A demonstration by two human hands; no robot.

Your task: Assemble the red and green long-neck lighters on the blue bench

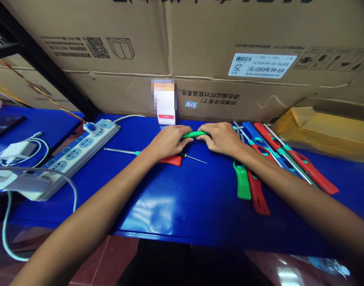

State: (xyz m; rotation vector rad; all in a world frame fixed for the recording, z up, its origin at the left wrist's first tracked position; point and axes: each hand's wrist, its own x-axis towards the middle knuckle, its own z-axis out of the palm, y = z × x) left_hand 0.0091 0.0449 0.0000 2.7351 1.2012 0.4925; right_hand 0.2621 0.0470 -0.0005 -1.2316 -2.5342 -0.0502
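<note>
On the blue bench top [170, 210], straight ahead at twelve o'clock: a curved green plastic handle [194, 134], lying crosswise between the two hands, with only its middle showing. Left hand [170, 142] wrapped over one end, right hand [222, 138] over the other, both palm down and neither released. Fingers of the right hand [203, 130] curled close around the green plastic, ends of the piece buried in the grip. How hard the squeeze: impossible to tell from this view.

Directly under the left hand, a red plastic handle [173, 160] flat on the bench, with a thin steel rod [119, 151] running toward nine o'clock and a fine steel pin [196, 159] toward three.

At two o'clock, a spread of long steel-shafted tools [289, 159] with red and blue handles, plus a loose green handle shell [242, 180] and a loose red handle shell [258, 194] below the right forearm. At ten o'clock, a white power strip [80, 159].

Likely light and hollow, stiff with only slight give, and probably a little slippery from the glossy moulding. Safest hold: along the body of the piece with both ends supported, no force on any thin edge or narrow tip.
</note>
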